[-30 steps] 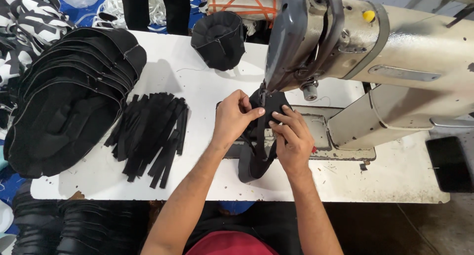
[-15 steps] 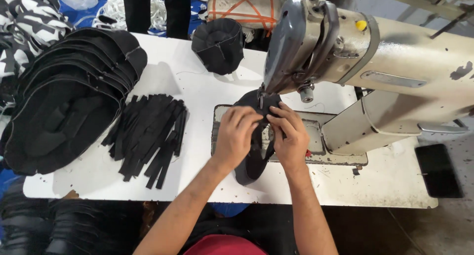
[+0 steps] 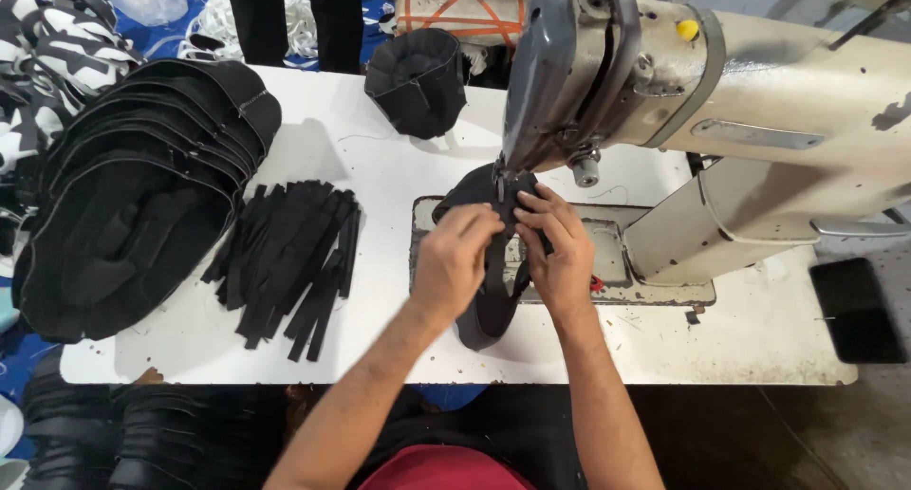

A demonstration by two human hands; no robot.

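A black fabric cap piece (image 3: 486, 310) lies under the head of a cream sewing machine (image 3: 721, 101) on its metal bed plate (image 3: 607, 253). My left hand (image 3: 454, 262) pinches the piece from the left, fingers pressed on the black strap by the needle. On the right, my right hand (image 3: 560, 253) grips the same piece, fingertips touching the left hand's just below the presser foot. The needle area is partly hidden by my fingers.
A tall stack of black cap panels (image 3: 133, 196) fills the left of the white table (image 3: 380, 167). A pile of black straps (image 3: 294, 253) lies beside it. One finished black cap (image 3: 418, 82) sits at the back. More black pieces sit below the front edge.
Both hands have slid forward toward the needle with the black piece and now sit closer together under the machine head.
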